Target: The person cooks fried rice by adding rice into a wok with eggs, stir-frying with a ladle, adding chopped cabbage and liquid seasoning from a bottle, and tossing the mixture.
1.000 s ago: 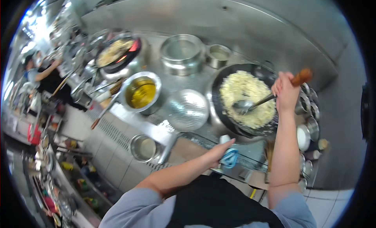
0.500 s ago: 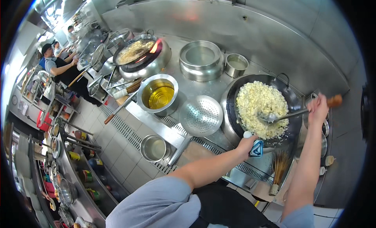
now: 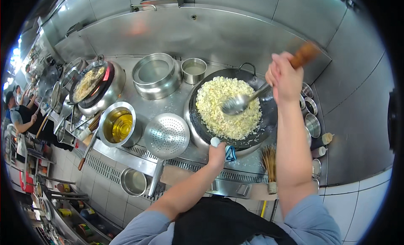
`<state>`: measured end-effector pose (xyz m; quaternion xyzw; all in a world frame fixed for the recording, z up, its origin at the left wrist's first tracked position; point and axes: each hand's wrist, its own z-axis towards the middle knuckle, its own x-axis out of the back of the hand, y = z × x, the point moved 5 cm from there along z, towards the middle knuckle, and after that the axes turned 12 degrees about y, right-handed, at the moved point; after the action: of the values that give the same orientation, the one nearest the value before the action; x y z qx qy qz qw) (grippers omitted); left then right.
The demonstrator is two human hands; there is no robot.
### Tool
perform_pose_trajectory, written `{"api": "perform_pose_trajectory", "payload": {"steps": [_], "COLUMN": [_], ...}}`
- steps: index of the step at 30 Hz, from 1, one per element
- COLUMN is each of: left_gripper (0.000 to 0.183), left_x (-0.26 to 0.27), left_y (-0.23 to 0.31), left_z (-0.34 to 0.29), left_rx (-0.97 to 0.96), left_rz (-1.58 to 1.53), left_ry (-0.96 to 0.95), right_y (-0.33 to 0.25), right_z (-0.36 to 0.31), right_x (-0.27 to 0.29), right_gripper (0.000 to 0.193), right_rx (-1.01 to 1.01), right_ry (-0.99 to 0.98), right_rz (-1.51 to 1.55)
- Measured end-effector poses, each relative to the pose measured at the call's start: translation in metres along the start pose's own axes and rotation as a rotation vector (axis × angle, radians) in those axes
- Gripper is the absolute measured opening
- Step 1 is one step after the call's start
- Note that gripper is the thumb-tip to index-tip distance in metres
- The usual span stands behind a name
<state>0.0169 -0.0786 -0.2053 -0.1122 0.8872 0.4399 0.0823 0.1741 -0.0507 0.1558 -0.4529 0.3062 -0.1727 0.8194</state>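
Observation:
A black wok on the right burner holds a wide mound of pale yellow-white fried rice. My left hand is closed on a folded blue-and-white cloth at the wok's near rim; any handle beneath it is hidden. My right hand grips a metal ladle by its shaft, just below the wooden grip. The ladle's bowl is over the middle of the rice, and whether it touches is hard to tell. Grains of rice cling to the wok's bare right wall.
Left of the wok rest a perforated strainer and a pot of yellow oil. A second wok with food shows red flame. Behind are water pots. A bamboo brush lies near; small metal containers line the right. Co-workers stand far left.
The view has swung right, so the stove appears shifted left. My right hand has raised the ladle and its grip higher. My left hand remains at the wok's near rim with the cloth.

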Motion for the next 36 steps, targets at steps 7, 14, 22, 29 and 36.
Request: {"api": "perform_pose_trajectory", "payload": {"steps": [7, 14, 22, 29, 36], "left_gripper": [0.028, 0.027, 0.028, 0.024, 0.044], "left_x": [-0.016, -0.016, -0.009, -0.011, -0.012], "left_y": [0.004, 0.002, 0.005, 0.005, 0.004], "left_z": [-0.010, -0.017, -0.008, -0.008, -0.022], "left_rx": [-0.005, -0.028, -0.088, -0.134, 0.180], "left_rz": [0.045, 0.045, 0.029, 0.035, 0.046], "left_ry": [-0.056, -0.021, 0.044, -0.028, -0.171], "right_y": [0.088, 0.100, 0.031, 0.055, 0.073], "right_z": [0.010, -0.025, 0.026, 0.021, -0.048], "right_x": [0.004, 0.010, -0.005, -0.022, 0.063], "right_gripper": [0.028, 0.026, 0.027, 0.026, 0.023], "right_rx": [-0.020, -0.071, 0.114, -0.291, -0.035], "right_ry": [0.009, 0.099, 0.060, -0.109, 0.170], "right_rz": [-0.289, 0.045, 0.162, -0.153, 0.001]}}
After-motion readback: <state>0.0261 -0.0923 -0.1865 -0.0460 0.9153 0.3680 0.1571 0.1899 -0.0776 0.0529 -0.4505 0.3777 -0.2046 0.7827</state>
